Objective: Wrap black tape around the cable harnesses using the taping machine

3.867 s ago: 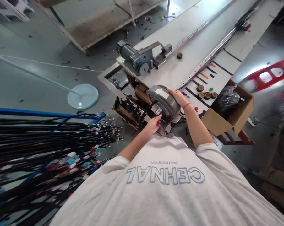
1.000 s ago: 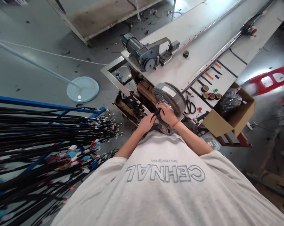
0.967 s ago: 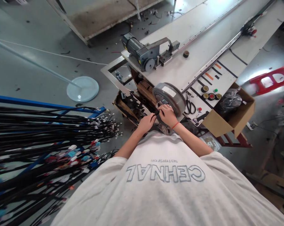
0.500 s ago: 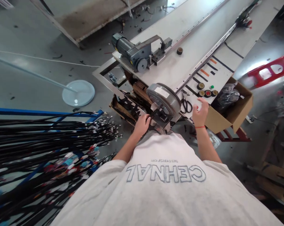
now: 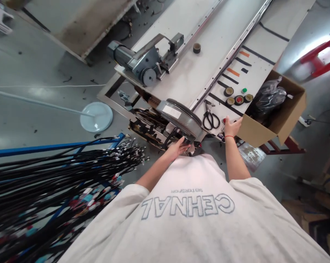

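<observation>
My left hand [image 5: 178, 149] is at the front of a grey round wheel-like machine [image 5: 178, 115], below its rim. The fingers are stretched out with the thumb apart, against or just in front of the dark parts there; exact contact is hard to see. My right hand [image 5: 232, 128] is at the table's near edge, beside a small red button [image 5: 224, 120], thumb and fingers spread and nothing visible in them. Black-handled scissors [image 5: 211, 120] lie just left of it. Beyond are several tape rolls [image 5: 229, 91], one with a red centre, and a green button [image 5: 244, 90].
A cardboard box [image 5: 260, 126] with plastic-wrapped contents stands right of my right hand. A motor unit [image 5: 145, 62] is mounted on the white table [image 5: 187, 78]. Bundled black cables [image 5: 72, 160] hang on a blue rack at left. A pole with a round base [image 5: 96, 126] stands on the floor.
My left hand has moved right along the machine's front, and its fingers have straightened. My right hand has come down to the table edge near the red button. The view has shifted.
</observation>
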### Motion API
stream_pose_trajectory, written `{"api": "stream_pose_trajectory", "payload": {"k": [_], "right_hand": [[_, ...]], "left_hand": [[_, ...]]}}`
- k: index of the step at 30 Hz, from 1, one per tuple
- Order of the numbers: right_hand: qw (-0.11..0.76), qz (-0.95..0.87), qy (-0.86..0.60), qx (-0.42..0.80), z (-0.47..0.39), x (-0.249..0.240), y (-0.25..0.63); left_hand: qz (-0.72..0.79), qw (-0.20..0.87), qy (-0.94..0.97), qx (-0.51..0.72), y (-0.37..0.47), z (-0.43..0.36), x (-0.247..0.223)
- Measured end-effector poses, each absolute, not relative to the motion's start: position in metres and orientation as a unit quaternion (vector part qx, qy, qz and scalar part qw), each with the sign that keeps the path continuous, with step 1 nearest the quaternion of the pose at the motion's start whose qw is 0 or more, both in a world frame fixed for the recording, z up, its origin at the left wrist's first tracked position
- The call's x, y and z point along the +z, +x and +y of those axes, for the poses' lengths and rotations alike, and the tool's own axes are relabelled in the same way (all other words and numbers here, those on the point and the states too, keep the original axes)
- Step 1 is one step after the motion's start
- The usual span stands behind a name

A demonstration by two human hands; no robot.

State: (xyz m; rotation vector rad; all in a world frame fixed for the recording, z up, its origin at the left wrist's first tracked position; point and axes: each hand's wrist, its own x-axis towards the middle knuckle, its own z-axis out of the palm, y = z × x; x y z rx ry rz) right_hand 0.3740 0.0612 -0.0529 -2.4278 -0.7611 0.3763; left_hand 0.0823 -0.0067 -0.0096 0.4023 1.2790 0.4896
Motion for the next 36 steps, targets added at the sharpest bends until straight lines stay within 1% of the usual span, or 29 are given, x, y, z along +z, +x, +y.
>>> {"api": "stream_pose_trajectory", "payload": {"k": [4, 6, 8, 10, 13, 15, 17, 19, 22, 24, 33, 36], "right_hand": [[0.282, -0.292, -0.904, 0.131, 0.059, -0.060, 0.376], [0.282, -0.291, -0.905, 0.130, 0.059, -0.063, 0.376], [0.284, -0.291, -0.904, 0.131, 0.058, -0.063, 0.376], [0.285, -0.293, -0.902, 0.138, 0.057, -0.063, 0.375], [0.286, -0.296, -0.899, 0.147, 0.056, -0.061, 0.376], [0.286, -0.298, -0.899, 0.149, 0.056, -0.060, 0.377], [0.288, -0.300, -0.897, 0.150, 0.056, -0.060, 0.379], [0.292, -0.304, -0.894, 0.154, 0.056, -0.060, 0.380], [0.295, -0.312, -0.889, 0.158, 0.056, -0.061, 0.382], [0.293, -0.317, -0.888, 0.158, 0.056, -0.062, 0.384], [0.316, -0.340, -0.873, 0.148, 0.056, -0.067, 0.390], [0.311, -0.333, -0.878, 0.148, 0.056, -0.065, 0.389]], "left_hand": [[0.573, 0.781, 0.166, 0.184, 0.075, -0.005, -0.010], [0.585, 0.761, 0.202, 0.194, 0.075, -0.005, -0.007], [0.609, 0.722, 0.278, 0.175, 0.073, -0.004, 0.002], [0.631, 0.653, 0.404, 0.106, 0.065, -0.001, 0.019], [0.686, 0.457, 0.566, 0.019, 0.047, 0.002, 0.049], [0.734, 0.335, 0.590, 0.008, 0.034, 0.002, 0.062], [0.757, 0.288, 0.587, 0.008, 0.026, 0.002, 0.062], [0.738, 0.314, 0.597, 0.024, 0.022, 0.001, 0.052], [0.671, 0.405, 0.615, 0.081, 0.021, -0.001, 0.032], [0.645, 0.435, 0.618, 0.112, 0.022, -0.004, 0.024], [0.632, 0.426, 0.631, 0.147, 0.019, -0.008, 0.018], [0.645, 0.411, 0.622, 0.169, 0.013, -0.004, 0.022]]}}
